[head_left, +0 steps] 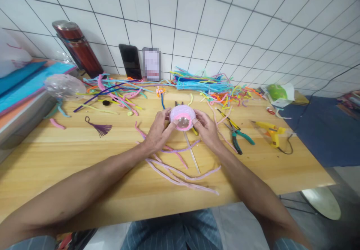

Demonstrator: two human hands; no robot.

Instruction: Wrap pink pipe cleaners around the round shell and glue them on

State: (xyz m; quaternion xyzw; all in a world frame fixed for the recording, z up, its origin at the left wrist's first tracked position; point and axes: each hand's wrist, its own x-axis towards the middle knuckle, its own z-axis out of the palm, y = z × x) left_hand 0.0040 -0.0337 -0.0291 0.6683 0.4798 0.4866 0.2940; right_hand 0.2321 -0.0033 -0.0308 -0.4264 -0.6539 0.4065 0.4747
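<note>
Both hands grip the lilac round piece (182, 111) from opposite sides: the left hand (157, 131) and the right hand (206, 130) each pinch its rim, thumbs in front and fingers curled behind. The pink ring (183, 115) around its clear centre (183, 122) faces the person. A light, even squeeze from both sides would suit this soft-looking rim; too much thumb pressure could flatten the fuzz or skew the pink ring. Keeping the thumbs off the clear centre would help keep it unsmudged and level.

The round piece sits directly between the hands, over the middle of the table (303, 167), closer to its far edge than its near edge. Whether its underside touches the wood cannot be told. Toward the near edge lie a thin rod (192, 153) and loose stems (210, 191). Toward the right edge are the pliers (239, 137), then the glue gun (271, 131).
</note>
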